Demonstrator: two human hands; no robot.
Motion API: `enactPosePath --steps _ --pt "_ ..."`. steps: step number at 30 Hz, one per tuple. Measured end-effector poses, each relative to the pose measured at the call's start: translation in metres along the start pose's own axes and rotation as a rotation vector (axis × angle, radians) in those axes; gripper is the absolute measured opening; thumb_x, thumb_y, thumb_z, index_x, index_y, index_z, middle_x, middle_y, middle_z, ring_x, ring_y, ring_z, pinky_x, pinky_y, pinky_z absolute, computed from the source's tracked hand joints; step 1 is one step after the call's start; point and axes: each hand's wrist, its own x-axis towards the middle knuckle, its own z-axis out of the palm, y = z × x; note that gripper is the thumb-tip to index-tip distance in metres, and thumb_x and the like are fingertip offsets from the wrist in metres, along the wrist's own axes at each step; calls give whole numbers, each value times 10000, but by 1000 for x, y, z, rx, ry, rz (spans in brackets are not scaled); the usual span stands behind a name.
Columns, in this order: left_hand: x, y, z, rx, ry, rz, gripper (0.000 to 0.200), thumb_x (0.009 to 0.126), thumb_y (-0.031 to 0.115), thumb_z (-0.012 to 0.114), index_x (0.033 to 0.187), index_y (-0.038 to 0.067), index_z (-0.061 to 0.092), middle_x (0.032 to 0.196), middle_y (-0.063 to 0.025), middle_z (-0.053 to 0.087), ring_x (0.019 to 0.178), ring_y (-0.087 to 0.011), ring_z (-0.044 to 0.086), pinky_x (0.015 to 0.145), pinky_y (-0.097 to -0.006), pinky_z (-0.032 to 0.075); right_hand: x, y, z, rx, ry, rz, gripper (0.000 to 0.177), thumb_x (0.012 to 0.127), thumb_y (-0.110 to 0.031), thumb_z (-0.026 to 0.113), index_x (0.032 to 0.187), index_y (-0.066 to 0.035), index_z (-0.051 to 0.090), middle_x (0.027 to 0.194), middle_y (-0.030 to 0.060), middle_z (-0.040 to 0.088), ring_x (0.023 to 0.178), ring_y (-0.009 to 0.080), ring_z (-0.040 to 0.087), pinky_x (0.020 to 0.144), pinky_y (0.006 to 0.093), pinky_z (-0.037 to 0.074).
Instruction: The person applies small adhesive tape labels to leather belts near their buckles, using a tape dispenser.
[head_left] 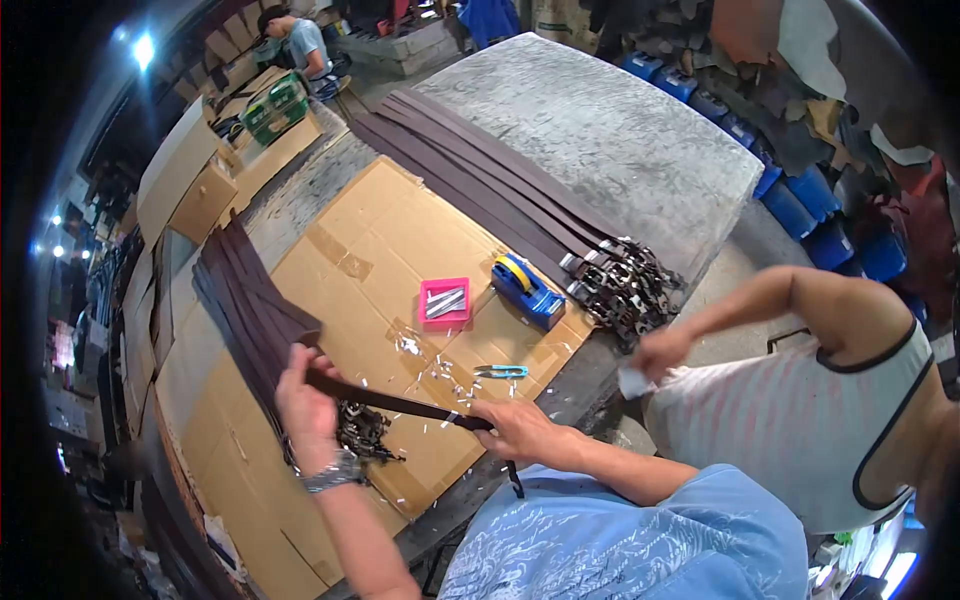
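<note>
A dark brown belt (385, 401) stretches between my two hands above the cardboard. My left hand (308, 400), with a metal watch on its wrist, is closed around the belt's left part. My right hand (525, 434) grips it further along, beside a small whitish band on the strap. A short dark end hangs below my right hand, close to my blue shirt. Under and beside my left hand lies a stack of brown belts (245, 300), with dark metal buckles (362, 432) at its near end.
On the cardboard sheet (340, 215) are a pink tray (445, 303) of metal strips, a blue tape dispenser (527, 292), teal thread snips (500, 371) and white scraps. More belts (480, 170) with buckles (625, 285) lie beyond. A co-worker (770, 430) stands at the right; another person (298, 45) sits far back.
</note>
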Motion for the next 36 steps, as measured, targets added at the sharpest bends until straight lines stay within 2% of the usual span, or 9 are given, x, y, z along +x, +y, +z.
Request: enactPosePath --steps 4,6,8,12,14,19,25,32,36 --pt "60 48 -83 401 368 182 247 768 167 791 853 100 569 686 32 532 505 -57 483 430 -188 388 5 15 -6 -181 386 -211 231 746 -68 575 971 -36 530 885 194 588 888 417 569 747 505 453" --pt "86 59 -142 354 483 129 90 815 117 654 812 102 566 643 28 502 495 -71 467 440 -217 376 9 23 -11 8 54 141 272 741 -45 555 1008 -28 509 914 177 579 912 393 561 753 497 451" --pt "86 60 -178 344 474 40 89 842 168 585 798 95 561 611 1 507 494 -99 465 439 -232 367 7 18 -19 -39 11 127 284 764 -86 585 1035 -43 508 936 159 579 903 375 574 745 475 457" --pt "83 31 -202 256 653 -326 161 873 241 521 853 95 587 796 -13 692 681 -156 655 626 -304 457 -6 -22 -43 -74 23 -210 347 843 -265 664 1062 -47 505 942 148 576 891 358 588 726 449 465" --pt "77 16 -217 175 458 -377 186 919 281 556 1023 147 632 994 51 698 933 -138 666 763 -347 448 -15 -40 -55 -50 -5 -237 444 856 -375 670 1083 -32 502 932 150 570 904 354 581 739 439 470" --pt "97 3 -199 -211 104 -257 235 999 293 504 1159 152 602 1203 63 655 1178 -118 559 921 -390 419 -40 -18 -69 -140 9 -192 373 808 -257 700 1030 -25 508 946 151 573 925 348 591 758 452 480" --pt "126 52 -130 -111 -46 -16 271 1010 185 480 1238 49 538 1344 -65 567 1215 -186 546 1042 -397 413 -93 68 -85 -550 -34 69 303 750 -227 711 906 -67 507 800 119 587 795 321 614 668 431 496" --pt "143 126 -62 67 121 3 248 1009 165 466 1207 16 464 1274 -138 590 1152 -268 592 887 -423 538 -209 144 -93 -711 -38 441 321 724 -258 715 902 -67 528 763 132 610 712 332 627 620 442 512" --pt "149 158 29 346 40 244 204 1002 138 461 1150 0 433 1171 -169 615 967 -286 667 712 -403 597 -237 133 -85 -638 -16 563 325 742 -281 713 921 -72 539 797 147 620 749 351 632 646 458 511"
